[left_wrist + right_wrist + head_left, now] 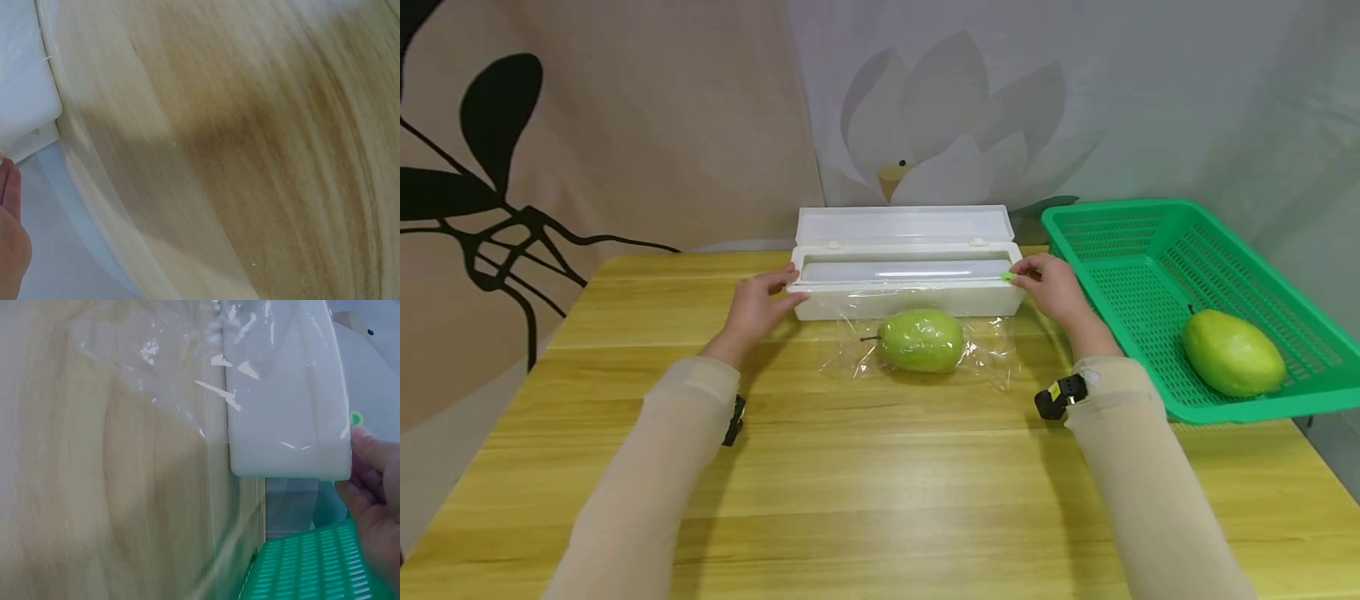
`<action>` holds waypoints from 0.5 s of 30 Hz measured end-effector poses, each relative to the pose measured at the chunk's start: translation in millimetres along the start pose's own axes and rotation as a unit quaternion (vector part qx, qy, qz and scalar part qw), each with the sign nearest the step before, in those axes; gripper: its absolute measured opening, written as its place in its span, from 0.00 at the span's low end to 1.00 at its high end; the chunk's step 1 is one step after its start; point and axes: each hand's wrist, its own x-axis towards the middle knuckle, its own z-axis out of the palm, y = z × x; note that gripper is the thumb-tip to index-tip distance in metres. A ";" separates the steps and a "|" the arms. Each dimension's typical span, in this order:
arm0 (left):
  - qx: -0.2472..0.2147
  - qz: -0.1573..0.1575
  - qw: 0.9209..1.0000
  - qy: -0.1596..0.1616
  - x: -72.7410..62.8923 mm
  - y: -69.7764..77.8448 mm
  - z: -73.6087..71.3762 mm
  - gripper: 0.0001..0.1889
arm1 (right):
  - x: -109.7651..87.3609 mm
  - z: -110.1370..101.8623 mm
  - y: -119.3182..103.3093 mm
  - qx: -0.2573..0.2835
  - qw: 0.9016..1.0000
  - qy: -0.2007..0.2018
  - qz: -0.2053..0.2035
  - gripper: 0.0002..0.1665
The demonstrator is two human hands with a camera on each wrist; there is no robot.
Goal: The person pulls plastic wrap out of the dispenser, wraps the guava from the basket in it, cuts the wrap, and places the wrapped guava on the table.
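Note:
A white cling film dispenser box (820,308) stands with its lid (902,223) raised, a film roll (895,271) inside. My left hand (754,308) grips its left end, thumb at the front and fingers on the upper edge. At the right end, my right hand (1052,287) pinches the small green slide cutter (1007,277) between thumb and fingers. Clear film (992,354) hangs from the box over its front and spreads onto the table. Beneath the film lies a green, mango-like fruit (921,340), stem pointing left. The left wrist view catches only part of that hand.
To the right, a green plastic basket (1150,408) holds another green fruit (1234,353), close to my right forearm. The wooden table (880,500) extends in front of the box. Behind it hangs a printed cloth (700,125).

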 end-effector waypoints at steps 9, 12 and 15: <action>-0.005 -0.006 1.000 0.005 0.1 -2.7 0.7 0.23 | -1.3 -1.2 -1.7 0.002 0.999 0.014 0.030 0.14; -0.008 -0.001 1.000 0.007 0.0 -3.7 0.8 0.23 | -1.6 -2.7 -3.1 0.001 0.999 0.013 0.032 0.15; -0.010 0.001 1.000 0.006 0.1 -2.8 0.8 0.23 | -2.8 -6.3 -4.0 -0.003 0.999 0.001 0.038 0.15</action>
